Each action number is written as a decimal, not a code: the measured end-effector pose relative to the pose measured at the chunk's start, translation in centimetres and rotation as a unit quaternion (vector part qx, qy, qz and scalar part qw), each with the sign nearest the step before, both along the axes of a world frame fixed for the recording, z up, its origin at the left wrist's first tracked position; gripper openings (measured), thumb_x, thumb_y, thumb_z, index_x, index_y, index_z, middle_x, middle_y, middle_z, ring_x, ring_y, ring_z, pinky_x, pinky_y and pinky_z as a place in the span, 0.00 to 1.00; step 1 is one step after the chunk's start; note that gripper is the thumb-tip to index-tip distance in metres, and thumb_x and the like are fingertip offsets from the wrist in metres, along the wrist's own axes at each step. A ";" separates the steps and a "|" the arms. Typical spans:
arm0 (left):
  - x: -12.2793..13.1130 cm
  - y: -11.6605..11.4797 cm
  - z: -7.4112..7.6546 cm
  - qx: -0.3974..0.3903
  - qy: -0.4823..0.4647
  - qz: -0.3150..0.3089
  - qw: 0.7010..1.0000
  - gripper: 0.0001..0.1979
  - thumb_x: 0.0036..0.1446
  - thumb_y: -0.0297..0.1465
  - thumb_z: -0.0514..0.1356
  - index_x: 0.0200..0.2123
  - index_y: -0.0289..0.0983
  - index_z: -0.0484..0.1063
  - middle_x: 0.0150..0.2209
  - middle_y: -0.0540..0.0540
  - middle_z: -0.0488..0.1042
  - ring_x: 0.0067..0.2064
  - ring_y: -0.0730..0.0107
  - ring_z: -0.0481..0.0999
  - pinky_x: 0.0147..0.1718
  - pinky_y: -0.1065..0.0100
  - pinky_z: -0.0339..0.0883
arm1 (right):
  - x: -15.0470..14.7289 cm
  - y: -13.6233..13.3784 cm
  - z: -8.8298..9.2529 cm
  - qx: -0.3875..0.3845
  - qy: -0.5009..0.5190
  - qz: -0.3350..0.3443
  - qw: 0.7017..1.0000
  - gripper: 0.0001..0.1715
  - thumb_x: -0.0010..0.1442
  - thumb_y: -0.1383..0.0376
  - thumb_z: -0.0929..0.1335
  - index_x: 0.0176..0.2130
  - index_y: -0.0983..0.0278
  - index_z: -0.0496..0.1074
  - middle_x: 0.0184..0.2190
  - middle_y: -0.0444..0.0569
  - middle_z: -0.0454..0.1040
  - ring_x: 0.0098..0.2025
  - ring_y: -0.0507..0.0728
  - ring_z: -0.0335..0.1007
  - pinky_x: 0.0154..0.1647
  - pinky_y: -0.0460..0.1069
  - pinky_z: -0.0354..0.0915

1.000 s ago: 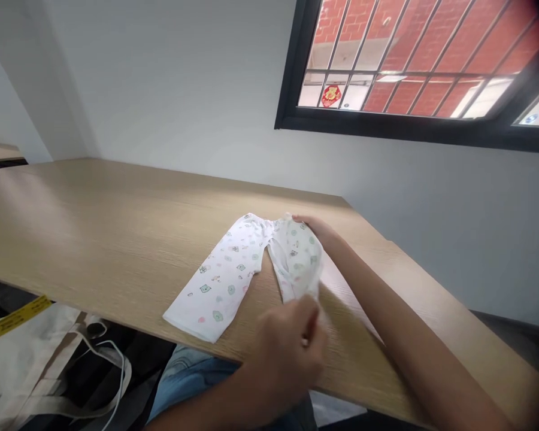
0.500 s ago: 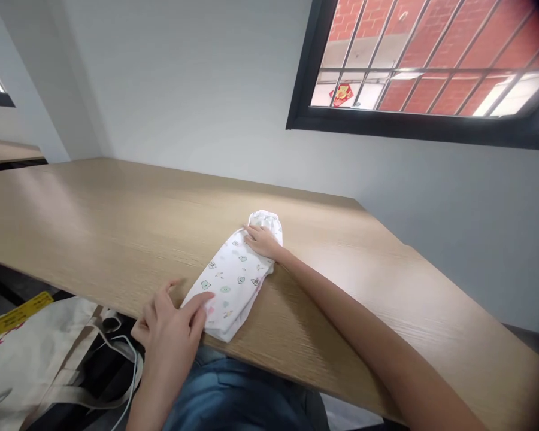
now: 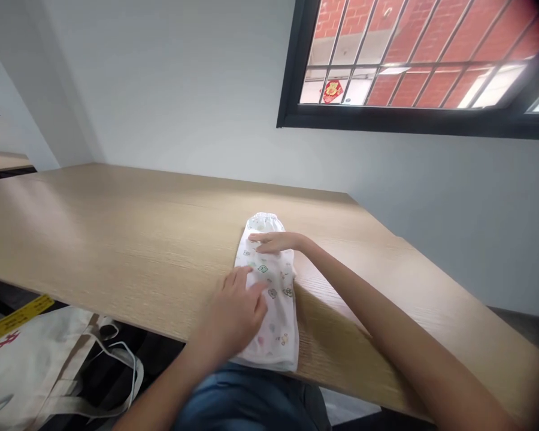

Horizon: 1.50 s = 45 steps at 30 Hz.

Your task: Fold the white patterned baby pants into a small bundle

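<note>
Just below the middle of the frame, a small pair of white printed baby trousers lies folded lengthwise into one narrow strip on the wooden table, its gathered waistband pointing toward the wall and its leg cuffs reaching the near table edge, just above the person's denim-clad lap. The left hand rests flat on the lower half of the strip, fingers extended and held close together, pressing the cloth down rather than pinching it. The right hand comes in from the right side of the frame and lies palm down across the strip just below the waistband, fingers straight and together, also pressing flat. The garment looks like thin cotton knit: very light, entirely soft, with no stiffness of its own, so it will likely sag and unfold if lifted from a single point. It is not fragile, and it seems unlikely to slide much on the matte wood under a flat palm. The firmest places to take hold are probably the elastic waistband at the far end and the doubled cuffs at the near edge; the layered long edges would suit a pinch with both hands. In the lower left of the frame a pale tote bag sits below the table.
</note>
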<state>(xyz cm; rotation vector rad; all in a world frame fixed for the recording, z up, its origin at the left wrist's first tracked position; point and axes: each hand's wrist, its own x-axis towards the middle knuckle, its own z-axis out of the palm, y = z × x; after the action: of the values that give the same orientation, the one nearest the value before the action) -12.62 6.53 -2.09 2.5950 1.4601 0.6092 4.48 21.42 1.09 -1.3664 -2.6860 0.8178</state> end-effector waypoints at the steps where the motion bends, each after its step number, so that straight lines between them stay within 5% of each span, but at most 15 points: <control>1: 0.4 1.1 0.3 -0.006 0.021 -0.012 1.000 0.16 0.60 0.29 0.47 0.49 0.38 0.66 0.55 0.37 0.60 0.59 0.54 0.55 0.52 0.51 0.54 | -0.2 -0.4 0.7 -0.029 -0.005 0.018 0.999 0.29 0.56 0.60 0.64 0.57 0.57 0.61 0.58 0.43 0.58 0.58 0.62 0.54 0.56 0.55 0.58; 3: 1.3 2.5 0.3 -0.023 0.053 -0.040 0.998 0.19 0.61 0.32 0.47 0.54 0.34 0.61 0.57 0.35 0.57 0.59 0.51 0.54 0.52 0.50 0.55 | -0.9 -0.9 1.4 -0.060 -0.020 0.057 0.996 0.26 0.56 0.62 0.64 0.55 0.54 0.64 0.57 0.40 0.60 0.58 0.60 0.55 0.56 0.54 0.58; 6: 2.1 1.6 -0.6 -0.044 0.066 -0.068 0.995 0.24 0.62 0.38 0.46 0.57 0.30 0.57 0.59 0.32 0.56 0.60 0.46 0.53 0.53 0.44 0.52 | -1.9 -0.8 0.4 -0.004 -0.065 0.067 0.996 0.27 0.56 0.62 0.65 0.55 0.50 0.62 0.58 0.37 0.57 0.60 0.59 0.51 0.59 0.55 0.53; 12: 0.0 -4.7 -4.2 0.052 0.021 -0.128 0.990 0.28 0.62 0.40 0.46 0.59 0.28 0.52 0.60 0.34 0.53 0.61 0.51 0.51 0.55 0.50 0.56 | -0.1 2.0 -3.8 0.172 -0.080 -0.076 0.979 0.29 0.64 0.58 0.55 0.62 0.61 0.48 0.64 0.47 0.41 0.64 0.65 0.25 0.60 0.66 0.23; 15: -2.1 -6.1 -5.3 0.140 0.031 -0.191 0.971 0.34 0.58 0.46 0.50 0.60 0.28 0.49 0.57 0.35 0.59 0.58 0.52 0.58 0.50 0.55 0.63 | 1.5 3.3 -4.7 0.211 -0.078 -0.121 0.967 0.29 0.64 0.60 0.52 0.63 0.62 0.46 0.64 0.46 0.39 0.64 0.65 0.22 0.59 0.66 0.22; 20: -4.1 -5.8 -3.7 0.109 0.048 -0.240 0.964 0.26 0.57 0.28 0.53 0.59 0.35 0.52 0.55 0.44 0.64 0.54 0.60 0.65 0.50 0.60 0.64 | 2.5 4.3 -5.2 0.212 -0.072 -0.140 0.965 0.32 0.64 0.61 0.49 0.63 0.71 0.41 0.64 0.55 0.38 0.64 0.66 0.29 0.60 0.62 0.38; 24: -4.5 -5.3 -1.6 0.055 0.034 -0.219 0.974 0.26 0.53 0.19 0.51 0.54 0.45 0.61 0.53 0.47 0.67 0.52 0.62 0.67 0.49 0.57 0.64 | 2.2 3.8 -4.9 0.216 -0.060 -0.129 0.966 0.31 0.63 0.62 0.51 0.62 0.70 0.45 0.64 0.56 0.42 0.64 0.66 0.31 0.60 0.64 0.38; 28: -4.8 -5.0 -1.1 0.052 -0.014 -0.190 0.980 0.23 0.55 0.17 0.47 0.50 0.45 0.65 0.50 0.45 0.68 0.49 0.66 0.69 0.45 0.64 0.67 | 1.7 2.5 -3.5 0.189 -0.059 -0.113 0.974 0.28 0.61 0.58 0.56 0.58 0.65 0.57 0.61 0.55 0.51 0.63 0.68 0.37 0.58 0.65 0.43; 33: -5.1 -4.4 -1.4 0.018 -0.044 -0.194 0.980 0.18 0.57 0.19 0.48 0.46 0.41 0.68 0.43 0.47 0.72 0.42 0.67 0.71 0.42 0.67 0.67 | -1.0 -1.2 0.8 0.095 -0.100 -0.092 0.986 0.23 0.51 0.48 0.66 0.37 0.62 0.74 0.39 0.55 0.74 0.41 0.66 0.69 0.38 0.58 0.65; 38: -5.8 -2.6 -0.2 -0.045 -0.123 -0.150 0.980 0.15 0.60 0.24 0.47 0.47 0.40 0.66 0.41 0.47 0.72 0.42 0.69 0.71 0.40 0.70 0.66 | -5.8 -10.2 6.2 -0.059 -0.172 0.071 0.981 0.24 0.46 0.44 0.68 0.21 0.62 0.70 0.21 0.46 0.71 0.23 0.55 0.66 0.21 0.49 0.60; 41: -5.9 -1.3 1.3 -0.074 -0.169 -0.133 0.974 0.14 0.61 0.27 0.46 0.46 0.42 0.67 0.41 0.49 0.72 0.41 0.71 0.71 0.39 0.72 0.65 | -7.0 -14.9 7.7 0.017 -0.199 0.088 0.976 0.19 0.48 0.53 0.69 0.19 0.64 0.67 0.16 0.43 0.66 0.17 0.50 0.59 0.17 0.46 0.52; 45: -5.7 -0.9 3.1 -0.093 -0.181 -0.128 0.971 0.15 0.60 0.29 0.49 0.49 0.45 0.66 0.44 0.49 0.71 0.44 0.69 0.70 0.42 0.71 0.63 | -6.0 -17.3 7.9 0.158 -0.183 0.053 0.969 0.09 0.48 0.71 0.66 0.18 0.65 0.65 0.16 0.43 0.64 0.16 0.48 0.53 0.14 0.46 0.44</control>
<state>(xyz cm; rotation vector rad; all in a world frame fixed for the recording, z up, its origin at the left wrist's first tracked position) -18.27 5.59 0.96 2.3191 1.0018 0.8146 -1.48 4.07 8.98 -1.4191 -3.0071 0.1286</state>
